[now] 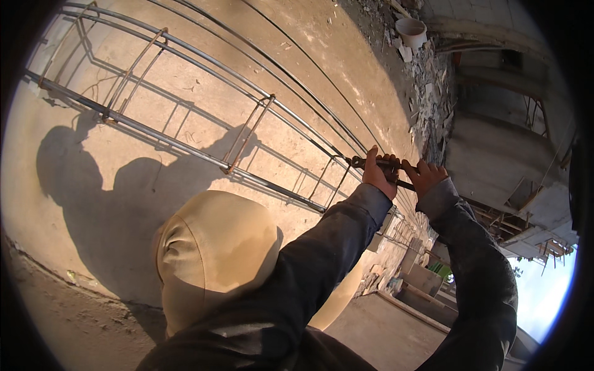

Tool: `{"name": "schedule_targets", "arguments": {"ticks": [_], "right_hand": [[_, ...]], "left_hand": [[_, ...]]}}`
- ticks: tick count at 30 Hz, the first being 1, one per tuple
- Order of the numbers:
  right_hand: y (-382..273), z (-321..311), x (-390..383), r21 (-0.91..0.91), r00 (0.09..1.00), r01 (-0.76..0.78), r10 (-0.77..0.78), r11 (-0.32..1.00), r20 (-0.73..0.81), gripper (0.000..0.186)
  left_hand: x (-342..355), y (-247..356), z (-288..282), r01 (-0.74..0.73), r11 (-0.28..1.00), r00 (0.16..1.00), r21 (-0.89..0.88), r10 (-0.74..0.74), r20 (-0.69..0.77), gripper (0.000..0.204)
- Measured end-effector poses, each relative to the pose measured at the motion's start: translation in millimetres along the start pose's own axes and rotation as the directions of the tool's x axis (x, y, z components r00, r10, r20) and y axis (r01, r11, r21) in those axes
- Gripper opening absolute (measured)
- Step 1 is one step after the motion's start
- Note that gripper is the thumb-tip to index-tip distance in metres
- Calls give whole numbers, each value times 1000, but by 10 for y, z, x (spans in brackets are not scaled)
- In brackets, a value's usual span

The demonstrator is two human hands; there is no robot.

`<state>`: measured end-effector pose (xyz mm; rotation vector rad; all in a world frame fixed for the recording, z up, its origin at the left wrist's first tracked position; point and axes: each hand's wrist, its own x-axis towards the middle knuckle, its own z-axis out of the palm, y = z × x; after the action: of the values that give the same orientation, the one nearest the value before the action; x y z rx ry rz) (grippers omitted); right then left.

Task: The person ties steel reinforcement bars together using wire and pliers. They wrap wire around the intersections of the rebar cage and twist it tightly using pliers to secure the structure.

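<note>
A long rebar cage (185, 105) of thin steel bars and rusty square stirrups lies across the concrete floor (297, 74). My left hand (378, 174) is closed around a dark metal tool (359, 163) at the cage's top bar, close to a stirrup. My right hand (426, 177) sits just beside it, fingers curled over the same tool's handle. Both arms wear dark grey sleeves. My knee in beige trousers (213, 253) is bent below the cage.
A white bucket (411, 31) stands at the far edge by a strip of rubble (427, 93). Concrete walls and beams (495, 142) rise on the right. A green object (440, 269) lies lower down. My shadow (105, 191) falls across the floor.
</note>
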<state>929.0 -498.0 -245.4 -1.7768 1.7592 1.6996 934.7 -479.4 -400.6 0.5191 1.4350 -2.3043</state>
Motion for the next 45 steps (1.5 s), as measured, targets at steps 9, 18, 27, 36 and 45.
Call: {"name": "schedule_targets", "arguments": {"ticks": [9,18,27,36,45], "right_hand": [[384,390,-151,752,727,-644,-418,-140,545,49],[427,370,166,713,792,-328,-231,620,565,27],[4,148,-266,370,994,8,34,929,-108,51],[267,348,-190,681,722,-691,-270,-242,637,55],[-69,-46,-263,362,952,83,34,928,-304,47]], "left_hand": [[-136,-85,-112,48,998,999,51,-48,-12,28],[-141,-76,-136,26,999,999,-36,-25,30,23],[-126,-48,13,96,989,993,110,-87,-83,29],[-120,-101,-188,81,988,997,128,-82,4,26],[-67,-54,-53,42,990,998,133,-47,33,20]]}}
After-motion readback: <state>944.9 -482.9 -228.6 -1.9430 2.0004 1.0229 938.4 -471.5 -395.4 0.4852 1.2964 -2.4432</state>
